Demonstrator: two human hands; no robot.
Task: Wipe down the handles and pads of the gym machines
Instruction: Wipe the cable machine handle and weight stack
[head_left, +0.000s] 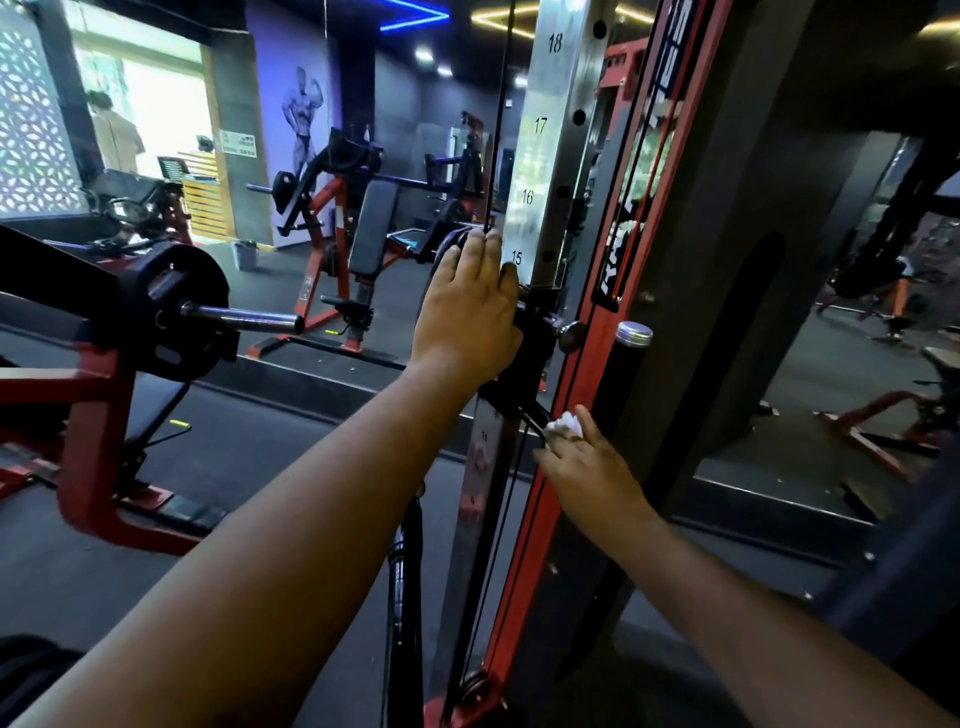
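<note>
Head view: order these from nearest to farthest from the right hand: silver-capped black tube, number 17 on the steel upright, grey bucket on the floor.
From the right hand, which pinches a white cloth:
1. Silver-capped black tube, just above the hand.
2. Number 17 on the steel upright, higher up and slightly left.
3. Grey bucket, far left across the room.

One camera only, worn on the person's head, wide-angled, so straight posts bow toward the edges. It faces forward and slightly down, close up to the numbered steel upright (540, 156) of a cable machine, near enough that both forearms fill the lower frame. Past the upright's left side it sees deep across the gym floor (291, 441) to a bright doorway (150, 104).
</note>
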